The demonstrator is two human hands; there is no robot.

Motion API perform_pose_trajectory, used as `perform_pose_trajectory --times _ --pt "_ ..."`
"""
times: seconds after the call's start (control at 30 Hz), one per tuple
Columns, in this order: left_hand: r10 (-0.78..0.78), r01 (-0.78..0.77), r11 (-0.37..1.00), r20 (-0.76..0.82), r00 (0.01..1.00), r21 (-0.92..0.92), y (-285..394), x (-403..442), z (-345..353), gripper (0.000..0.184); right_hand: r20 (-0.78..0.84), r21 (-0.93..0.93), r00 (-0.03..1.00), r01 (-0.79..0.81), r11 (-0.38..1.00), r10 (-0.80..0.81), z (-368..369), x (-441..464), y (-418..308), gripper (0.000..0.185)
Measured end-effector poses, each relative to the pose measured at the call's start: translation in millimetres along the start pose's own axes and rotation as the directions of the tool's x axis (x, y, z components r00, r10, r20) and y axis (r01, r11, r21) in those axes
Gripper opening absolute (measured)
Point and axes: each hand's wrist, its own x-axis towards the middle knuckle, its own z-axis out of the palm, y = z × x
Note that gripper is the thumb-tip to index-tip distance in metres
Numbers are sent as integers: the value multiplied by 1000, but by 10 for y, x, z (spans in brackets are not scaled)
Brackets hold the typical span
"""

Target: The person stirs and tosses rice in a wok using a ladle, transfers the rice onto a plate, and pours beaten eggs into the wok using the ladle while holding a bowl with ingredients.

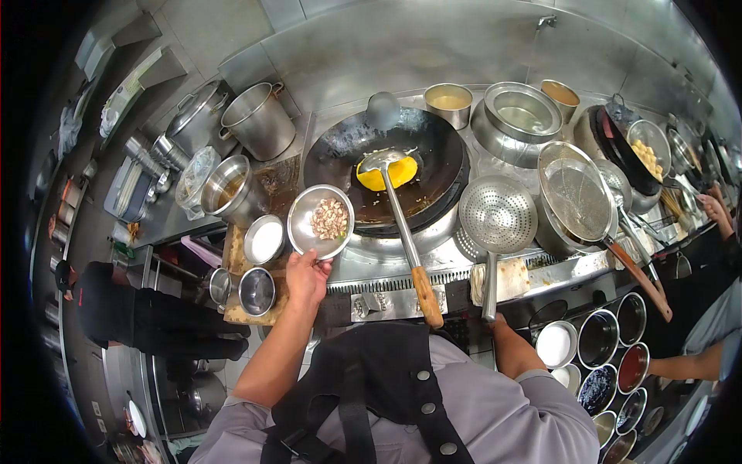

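Observation:
My left hand (308, 277) grips the near rim of a steel bowl (302, 220), tilted toward me. In the bowl lie small chopped brownish-white pieces (330, 219), perhaps meat, with a bit of green. Beyond it on the stove stands a black wok (340, 147) with yellow beaten egg (372, 180) in its middle. A ladle (402, 216) rests in the egg, its wooden handle leaning over the wok's near edge. My right hand (502, 323) is low at the counter's front edge, near the handle of a perforated skimmer (498, 215); its fingers are hidden.
A bowl of white powder (264, 239) and a small empty bowl (256, 291) stand at left. Mesh strainers (576, 193) rest over a pot at right. Seasoning tins (598, 338) stand lower right. One person (116, 301) stands far left; another's arm (688, 363) reaches in at right.

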Motion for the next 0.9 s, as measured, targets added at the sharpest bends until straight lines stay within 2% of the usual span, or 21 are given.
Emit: perform_pose_trajectory --times 0.07,0.2,0.27,0.3,0.37,0.4,0.47,0.57,0.7,0.77,0.8,0.87,0.9 --pt "-5 5 1000 -9 1000 1 -22 -17 3 10 -20 -196 999 40 980 -45 -129 -199 -100 33" --pt "-13 13 1000 -14 1000 3 -6 -14 -3 10 -46 -188 998 23 982 -32 -49 -70 -33 32" --pt "-14 14 1000 -13 1000 2 11 -24 4 9 -21 -203 986 160 966 -167 -30 -2 78 31" --pt "-12 12 1000 -11 1000 1 13 -33 11 8 -23 -204 986 158 966 -166 -81 -148 9 31" --pt "-14 14 1000 -6 1000 1 11 -25 -10 8 -124 -159 982 123 980 -144 -234 -619 -243 31" --pt "-13 13 1000 -4 1000 3 14 -29 -11 8 -127 -162 982 122 979 -143 -163 -487 -142 31" --pt "-16 16 1000 -9 1000 -4 12 -41 -14 8 -234 3 965 122 993 -118 -63 -328 -53 31" --pt "-20 20 1000 -13 1000 -8 17 -40 -23 8 -175 -42 977 119 992 -125 -95 -280 -18 32" --pt "-24 24 1000 5 1000 14 46 -3 -41 8 -213 -83 969 111 990 -126 -210 -542 -135 32" --pt "-21 21 1000 10 1000 0 17 -7 -56 8 -377 -205 870 257 945 -318 -236 -708 -158 29" --pt "-15 15 1000 13 1000 -10 5 -10 -76 8 -378 -216 869 253 943 -319 -258 -897 -233 29" --pt "-10 11 999 30 999 -35 -15 2 -120 8 -433 -135 873 182 974 -224 -333 -1502 -466 35" --pt "0 2 999 51 999 -50 -17 23 -128 9 -268 42 924 293 955 -272 -504 -1970 -629 35"
